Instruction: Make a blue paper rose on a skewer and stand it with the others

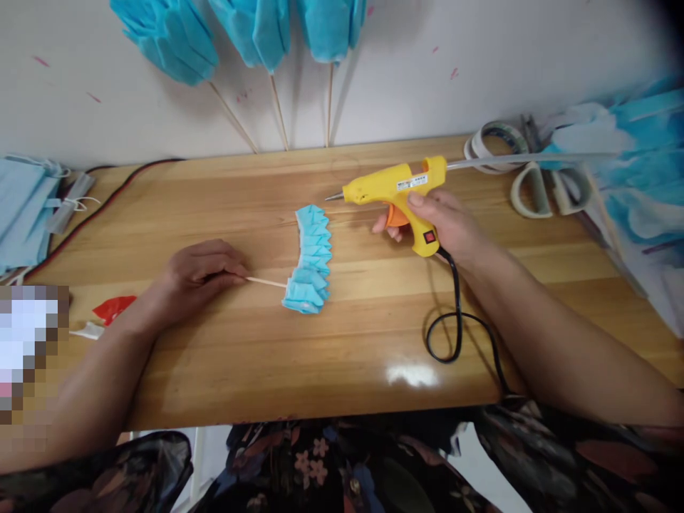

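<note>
1. The left hand point(206, 267) is closed, fingertips pinching a thin, pale wooden stick point(266, 282) that points rightward, its long axis running nearly crosswise.
2. The stick's right end meets the near part of a pleated, light-blue fabric strip point(314, 249) lying mid-counter point(240, 356) (a fold hides the tip). The strip's long axis runs from far to near, slightly bowed, zigzag edge facing right.
3. Judging by this, gluing strip to stick is in hand; the next move calls for a steady stick and a carefully aimed nozzle.
4. The metal nozzle point(335, 197) of a yellow plastic glue gun point(385, 187) points left, dipping slightly, near the strip's far end.
5. The right hand point(452, 221) wraps the gun's handle; I cannot tell whether the trigger is squeezed.
</note>
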Demonstrator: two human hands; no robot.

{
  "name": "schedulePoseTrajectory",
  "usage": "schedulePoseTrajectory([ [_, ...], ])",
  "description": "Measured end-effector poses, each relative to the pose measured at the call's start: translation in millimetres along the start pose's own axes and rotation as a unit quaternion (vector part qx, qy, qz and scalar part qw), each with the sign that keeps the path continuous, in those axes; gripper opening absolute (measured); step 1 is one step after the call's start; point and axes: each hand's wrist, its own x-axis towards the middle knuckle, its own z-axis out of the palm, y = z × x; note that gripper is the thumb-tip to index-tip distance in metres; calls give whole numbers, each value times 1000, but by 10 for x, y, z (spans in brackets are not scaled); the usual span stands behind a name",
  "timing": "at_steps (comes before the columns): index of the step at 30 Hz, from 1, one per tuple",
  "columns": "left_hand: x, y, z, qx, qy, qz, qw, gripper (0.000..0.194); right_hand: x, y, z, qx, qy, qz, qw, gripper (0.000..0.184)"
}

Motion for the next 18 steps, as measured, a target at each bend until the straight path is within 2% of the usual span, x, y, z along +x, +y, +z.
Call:
schedulePoseTrajectory([
  [10,1,-6,50,6,17,-11,1000,13,8,-29,13,1,12,11,1000,49],
  [13,-1,-4,26,-3,5,-11,1000,11,9,-35,13,6,9,4,1000,50],
  [18,-46,-36,-54,-37,-25,3,999,5,-27,-102,-10,-18,-45,17,999,38],
])
